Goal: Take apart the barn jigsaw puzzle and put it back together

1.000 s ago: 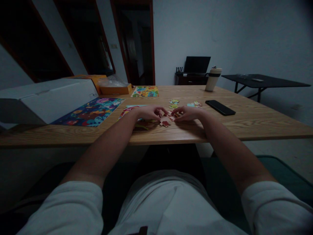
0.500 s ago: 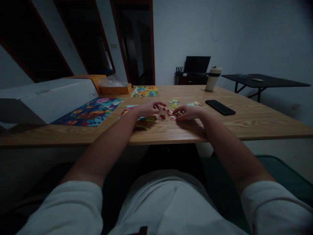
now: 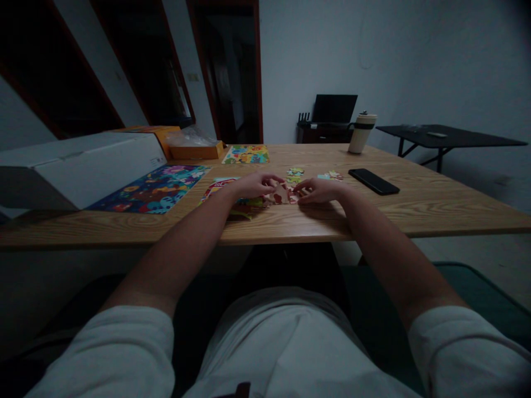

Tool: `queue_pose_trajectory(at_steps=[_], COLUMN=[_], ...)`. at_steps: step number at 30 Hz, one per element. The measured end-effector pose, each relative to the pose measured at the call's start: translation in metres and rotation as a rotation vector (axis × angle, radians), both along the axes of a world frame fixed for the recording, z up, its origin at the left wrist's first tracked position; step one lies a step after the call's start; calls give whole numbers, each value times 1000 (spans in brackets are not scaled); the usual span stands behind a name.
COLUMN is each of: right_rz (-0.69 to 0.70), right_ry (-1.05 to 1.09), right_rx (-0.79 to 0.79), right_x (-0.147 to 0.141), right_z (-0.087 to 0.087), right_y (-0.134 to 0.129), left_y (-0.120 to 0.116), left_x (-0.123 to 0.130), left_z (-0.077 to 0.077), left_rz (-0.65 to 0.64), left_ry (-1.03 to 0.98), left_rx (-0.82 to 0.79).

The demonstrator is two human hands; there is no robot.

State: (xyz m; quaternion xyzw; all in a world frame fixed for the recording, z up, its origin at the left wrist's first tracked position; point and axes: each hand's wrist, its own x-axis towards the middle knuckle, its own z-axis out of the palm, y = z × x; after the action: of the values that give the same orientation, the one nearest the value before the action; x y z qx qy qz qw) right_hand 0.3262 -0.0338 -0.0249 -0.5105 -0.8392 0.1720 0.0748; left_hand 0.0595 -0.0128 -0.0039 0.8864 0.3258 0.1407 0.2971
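Observation:
Brown-and-pink puzzle pieces (image 3: pixel 281 195) lie on the wooden table between my hands. My left hand (image 3: pixel 258 184) has its fingers bent over them from the left, closed on a puzzle piece. From the right, my right hand (image 3: pixel 320 190) grips the edge of a reddish puzzle piece (image 3: pixel 292 195) with curled fingers. The two pieces sit right beside each other; whether they interlock is too dark and small to tell. Loose green and pink pieces (image 3: pixel 253 205) lie beneath and in front of my left hand.
Yellow-green pieces (image 3: pixel 295 176) and pale pieces (image 3: pixel 331 176) lie beyond my hands. A black phone (image 3: pixel 373 181) and a cream tumbler (image 3: pixel 362 134) are on the right. Left stand a white box (image 3: pixel 87 166), a blue picture sheet (image 3: pixel 153 188) and an orange tray (image 3: pixel 197 151); a colourful sheet (image 3: pixel 246 155) lies behind.
My left hand has shifted slightly right, and the gap between the brown piece and the reddish pieces by my right hand has narrowed. My right hand has barely moved.

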Motion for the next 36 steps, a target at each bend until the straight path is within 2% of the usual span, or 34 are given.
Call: queue_pose_trajectory(at_steps=[6, 10, 14, 18, 25, 31, 36], right_rz=[-9, -10, -12, 7, -15, -5, -51], right_ry=[-18, -30, -43, -13, -12, -24, -78], right_rx=[2, 0, -2, 7, 6, 20, 11], right_x=[-1, -3, -3, -2, 0, -1, 0], right_z=[0, 4, 5, 2, 1, 2, 5], right_y=[-2, -6, -8, -5, -3, -4, -5], left_y=[1, -4, -4, -7, -12, -13, -9], left_x=[4, 12, 14, 9, 7, 3, -5], left_z=[-4, -9, -12, -6, 1, 8, 13], left_rz=[45, 22, 44, 73, -89, -145, -51], left_ry=[81, 189, 199, 259, 383, 448, 392], left_rx=[15, 99, 177, 200, 228, 210, 181])
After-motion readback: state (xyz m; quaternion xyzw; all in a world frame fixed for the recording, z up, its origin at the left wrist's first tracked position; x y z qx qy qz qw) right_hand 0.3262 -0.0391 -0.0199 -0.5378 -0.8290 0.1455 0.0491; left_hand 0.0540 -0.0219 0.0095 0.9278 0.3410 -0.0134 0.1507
